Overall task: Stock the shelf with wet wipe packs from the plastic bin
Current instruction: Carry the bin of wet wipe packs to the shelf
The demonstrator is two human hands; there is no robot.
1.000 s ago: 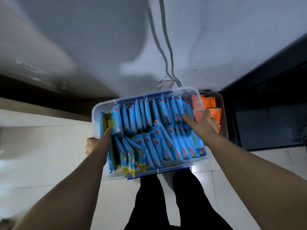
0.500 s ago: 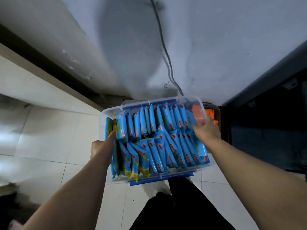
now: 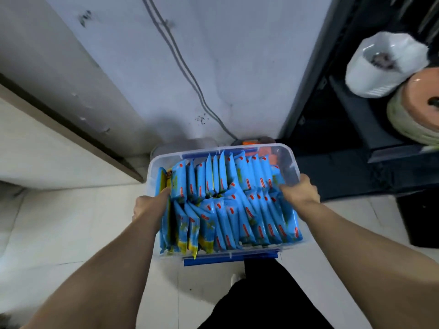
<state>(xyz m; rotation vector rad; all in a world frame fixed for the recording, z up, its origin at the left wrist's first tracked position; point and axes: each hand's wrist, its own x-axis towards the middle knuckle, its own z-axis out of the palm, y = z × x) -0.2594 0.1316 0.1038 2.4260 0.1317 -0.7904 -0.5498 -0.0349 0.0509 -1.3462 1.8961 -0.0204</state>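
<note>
A clear plastic bin (image 3: pixel 291 155) with blue latches is held up in front of me, above the tiled floor. It is packed with several blue wet wipe packs (image 3: pixel 228 205) standing on edge in two rows. My left hand (image 3: pixel 148 206) grips the bin's left rim, thumb inside against the packs. My right hand (image 3: pixel 299 189) grips the right rim, its fingers hidden over the edge. A dark shelf unit (image 3: pixel 356 129) stands to the right.
A grey wall with two cables (image 3: pixel 180 58) running down it faces me. On the shelf at right lie a white plastic-wrapped stack (image 3: pixel 380 65) and an orange-ended roll (image 3: pixel 418 108). An orange item (image 3: pixel 251 141) peeks out beyond the bin. My dark trouser legs (image 3: pixel 266 298) are below.
The bin, held in both hands, has stayed in my grasp while the view swung right and up, bringing the dark shelf and its white and orange goods into sight.
</note>
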